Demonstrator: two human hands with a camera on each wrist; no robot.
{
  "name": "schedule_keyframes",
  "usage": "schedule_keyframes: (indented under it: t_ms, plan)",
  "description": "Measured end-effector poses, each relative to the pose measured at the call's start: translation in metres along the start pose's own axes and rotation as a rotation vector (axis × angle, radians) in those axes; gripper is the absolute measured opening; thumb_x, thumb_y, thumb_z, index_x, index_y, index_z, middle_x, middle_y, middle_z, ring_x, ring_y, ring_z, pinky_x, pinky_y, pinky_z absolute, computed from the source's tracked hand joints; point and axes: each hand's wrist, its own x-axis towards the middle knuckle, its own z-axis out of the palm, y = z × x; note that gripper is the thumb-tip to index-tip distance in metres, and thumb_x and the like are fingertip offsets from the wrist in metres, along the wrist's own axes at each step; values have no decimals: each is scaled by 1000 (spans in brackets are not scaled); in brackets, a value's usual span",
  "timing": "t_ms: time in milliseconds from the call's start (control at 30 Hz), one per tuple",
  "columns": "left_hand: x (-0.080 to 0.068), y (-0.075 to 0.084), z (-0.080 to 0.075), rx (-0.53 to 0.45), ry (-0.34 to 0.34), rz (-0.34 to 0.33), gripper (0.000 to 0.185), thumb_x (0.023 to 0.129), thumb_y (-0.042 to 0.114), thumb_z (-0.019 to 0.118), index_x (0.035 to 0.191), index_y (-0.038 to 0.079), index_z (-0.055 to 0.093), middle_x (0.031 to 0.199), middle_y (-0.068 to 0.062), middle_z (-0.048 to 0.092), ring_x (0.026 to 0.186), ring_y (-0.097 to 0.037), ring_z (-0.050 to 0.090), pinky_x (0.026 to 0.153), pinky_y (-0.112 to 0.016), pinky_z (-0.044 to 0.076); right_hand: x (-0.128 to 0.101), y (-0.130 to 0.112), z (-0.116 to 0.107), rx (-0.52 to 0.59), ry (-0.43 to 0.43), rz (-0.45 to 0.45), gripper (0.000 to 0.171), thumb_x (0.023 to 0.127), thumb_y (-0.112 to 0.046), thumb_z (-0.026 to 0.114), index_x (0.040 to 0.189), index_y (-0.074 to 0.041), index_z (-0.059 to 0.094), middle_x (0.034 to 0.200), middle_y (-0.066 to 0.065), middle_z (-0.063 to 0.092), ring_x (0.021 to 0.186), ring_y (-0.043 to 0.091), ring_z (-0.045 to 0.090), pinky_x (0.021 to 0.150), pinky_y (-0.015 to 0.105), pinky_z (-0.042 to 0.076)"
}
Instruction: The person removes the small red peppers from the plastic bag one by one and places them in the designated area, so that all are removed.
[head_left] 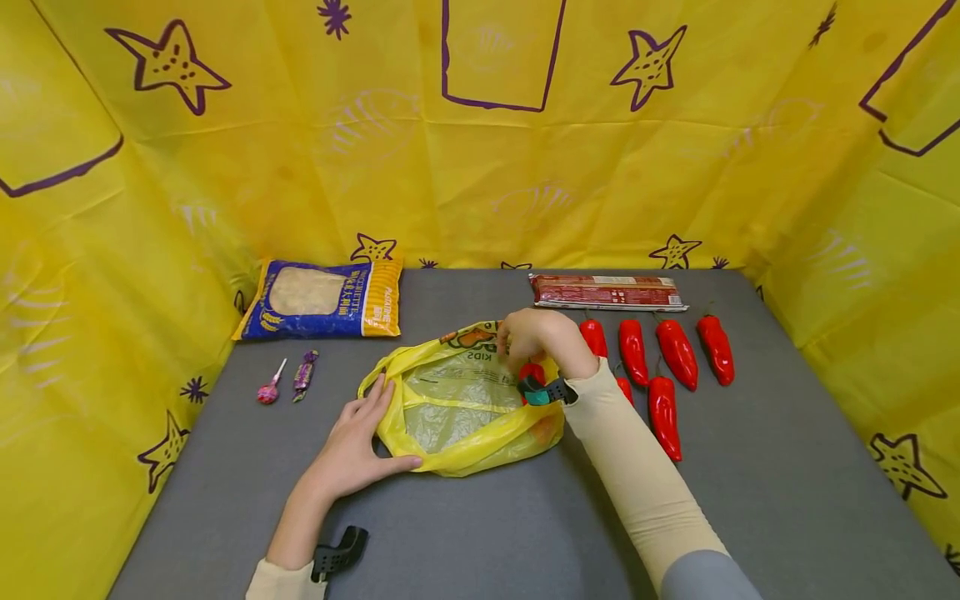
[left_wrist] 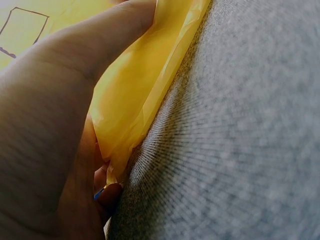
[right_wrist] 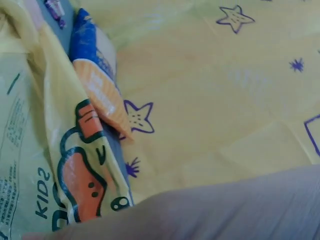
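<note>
A yellow plastic bag [head_left: 457,408] lies open on the grey table [head_left: 480,517]. My left hand [head_left: 358,442] grips its near-left rim, thumb along the bottom edge; the left wrist view shows the yellow film [left_wrist: 135,95] against my palm. My right hand [head_left: 534,337] hovers over the bag's far-right rim with curled fingers on a red pepper [head_left: 532,372] that is mostly hidden by my wrist. Several more red peppers [head_left: 677,354] lie in a row to the right of the bag. The bag's printed side [right_wrist: 75,175] fills the left of the right wrist view.
A blue and yellow food packet [head_left: 322,300] lies at the back left and a long red packet [head_left: 606,292] at the back. A lollipop [head_left: 268,390] and a wrapped sweet [head_left: 305,375] lie left of the bag. Yellow cloth walls [head_left: 480,167] enclose the table.
</note>
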Motion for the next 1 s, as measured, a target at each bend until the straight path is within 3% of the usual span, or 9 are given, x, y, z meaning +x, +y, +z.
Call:
schedule_keyframes:
  t_ms: [167,333,533,733,833,1000]
  plan:
    - [0,1,0,-2,0,0,127,79,74,80,171,13,18,180,-7,8,148,-41,32,113,-70,36,-2,-4,1,-67,-67,50,22,86,-11,84,107,-14,79,97,2,65,68,17,52,60,27,48]
    - [-1,1,-1,-1,-1,-1,127,79,74,81,171,13,18,179,-9,9,148,-41,33,113,-71,36,0,-2,7,-4,-135,58,26,88,-13,86,114,-13,78,107,4,66,71,18,59,64,28,54]
    - [-1,1,-1,5,-3,-1,127,79,74,80,171,13,18,179,-8,8,148,-41,33,113,-70,36,9,4,18,111,-71,-56,31,88,-10,87,116,-14,76,114,8,66,64,16,57,61,28,53]
    - [-1,2,-1,0,-7,-6,127,79,74,81,171,14,18,179,-8,8,148,-40,32,113,-71,36,18,11,23,16,70,-232,26,95,-21,80,120,-13,75,120,7,71,97,18,64,84,33,53]
    - [0,1,0,3,-7,-5,127,79,75,80,171,14,18,179,-8,9,148,-40,33,113,-70,36,17,13,24,17,79,-243,29,96,-26,79,122,-14,75,122,5,71,103,21,63,89,35,52]
    - [0,0,0,8,-4,-4,128,78,76,80,171,14,18,179,-9,10,148,-40,33,112,-71,36,12,16,21,25,10,-206,36,94,-25,81,128,-17,75,122,5,68,99,20,58,84,34,52]
